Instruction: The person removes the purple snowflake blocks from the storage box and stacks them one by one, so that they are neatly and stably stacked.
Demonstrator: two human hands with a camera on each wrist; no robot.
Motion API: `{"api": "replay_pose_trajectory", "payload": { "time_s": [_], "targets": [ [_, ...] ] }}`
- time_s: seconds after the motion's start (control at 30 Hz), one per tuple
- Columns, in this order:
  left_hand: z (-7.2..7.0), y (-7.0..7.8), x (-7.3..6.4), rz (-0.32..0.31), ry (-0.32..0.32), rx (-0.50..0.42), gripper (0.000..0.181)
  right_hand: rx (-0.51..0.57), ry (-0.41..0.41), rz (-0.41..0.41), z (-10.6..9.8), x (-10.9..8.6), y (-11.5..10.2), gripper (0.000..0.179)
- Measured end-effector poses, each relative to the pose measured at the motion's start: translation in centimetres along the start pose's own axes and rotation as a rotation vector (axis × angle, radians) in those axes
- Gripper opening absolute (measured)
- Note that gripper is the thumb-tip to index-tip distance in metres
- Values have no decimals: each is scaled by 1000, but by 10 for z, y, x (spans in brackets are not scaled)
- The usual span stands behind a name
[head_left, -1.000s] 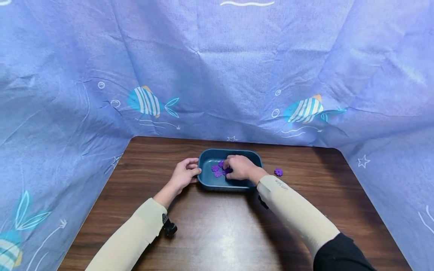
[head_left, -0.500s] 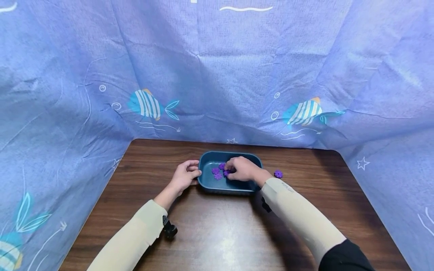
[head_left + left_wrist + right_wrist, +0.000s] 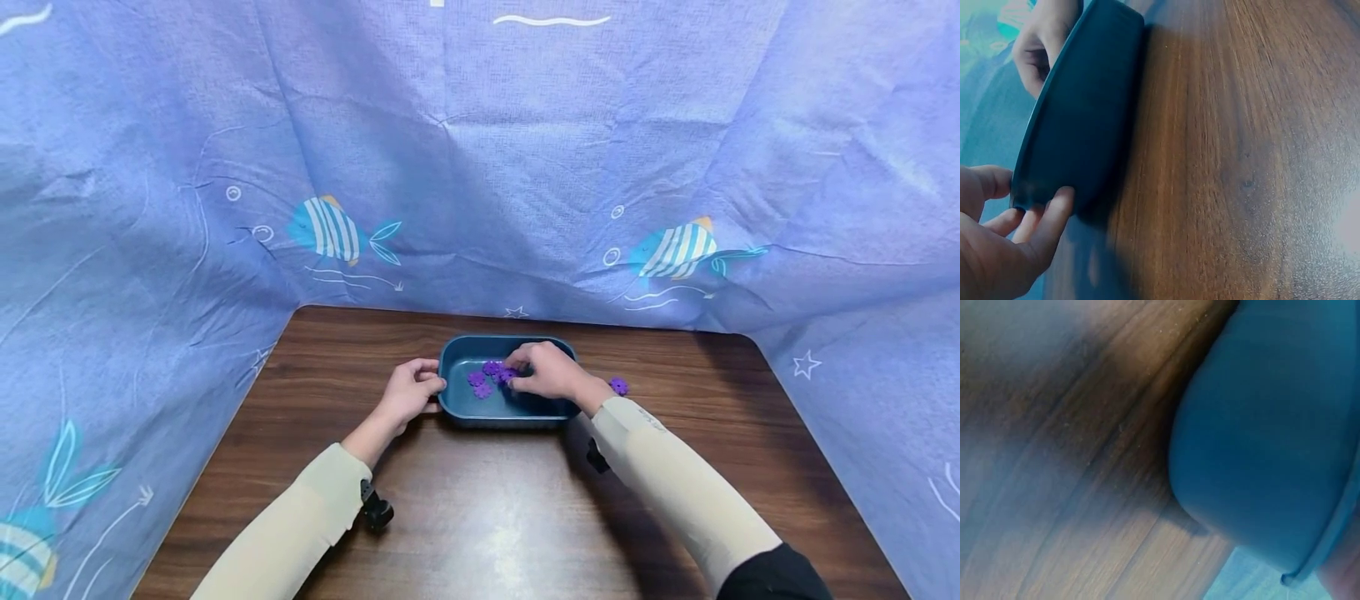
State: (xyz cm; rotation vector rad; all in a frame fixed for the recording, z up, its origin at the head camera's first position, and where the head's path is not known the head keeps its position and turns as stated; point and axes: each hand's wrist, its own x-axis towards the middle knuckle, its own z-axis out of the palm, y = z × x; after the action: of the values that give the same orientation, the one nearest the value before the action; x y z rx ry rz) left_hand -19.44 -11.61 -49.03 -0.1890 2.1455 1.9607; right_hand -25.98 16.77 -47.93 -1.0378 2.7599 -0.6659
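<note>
A dark blue rectangular bin (image 3: 465,417) stands on the wooden table. My left hand (image 3: 406,392) grips its left end, thumb at the rim and fingers against the outer wall, as the left wrist view shows. My right hand (image 3: 551,372) reaches down inside the bin from the right, with a purple flower-shaped piece (image 3: 507,377) pinched at its fingertips. Several more purple flower-shaped pieces (image 3: 483,390) lie on the bin floor just left of those fingers. In the right wrist view the bin's outer wall (image 3: 1266,437) hides most of that hand.
One more purple flower-shaped piece (image 3: 618,386) lies on the table (image 3: 675,367) to the right of the bin, close by the right forearm. A blue cloth (image 3: 517,208) with fish prints hangs behind the table and along both sides.
My right hand has shifted slightly to the right inside the bin, and the purple piece at its fingertips has come along. The left hand keeps its hold on the bin.
</note>
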Motion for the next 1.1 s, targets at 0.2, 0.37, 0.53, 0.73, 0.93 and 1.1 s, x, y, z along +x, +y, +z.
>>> {"api": "replay_pose_trajectory", "payload": {
  "time_s": [0.2, 0.37, 0.53, 0.73, 0.93, 1.1],
  "targets": [
    [0, 1, 2, -8, 1, 9, 43, -2, 52, 3, -8, -6, 3, 29],
    [0, 2, 0, -12, -1, 3, 42, -14, 102, 1, -17, -15, 10, 27],
    [1, 4, -1, -10, 5, -1, 41, -8, 140, 32, -26, -27, 16, 27],
    [2, 4, 1, -19, 11, 6, 41, -11, 204, 32, -33, -40, 22, 25],
    [2, 2, 5, -13, 9, 16, 43, 15, 259, 16, -41, -51, 28, 25],
    [2, 2, 5, -10, 6, 20, 41, 39, 296, 27, -46, -62, 35, 23]
  ]
}}
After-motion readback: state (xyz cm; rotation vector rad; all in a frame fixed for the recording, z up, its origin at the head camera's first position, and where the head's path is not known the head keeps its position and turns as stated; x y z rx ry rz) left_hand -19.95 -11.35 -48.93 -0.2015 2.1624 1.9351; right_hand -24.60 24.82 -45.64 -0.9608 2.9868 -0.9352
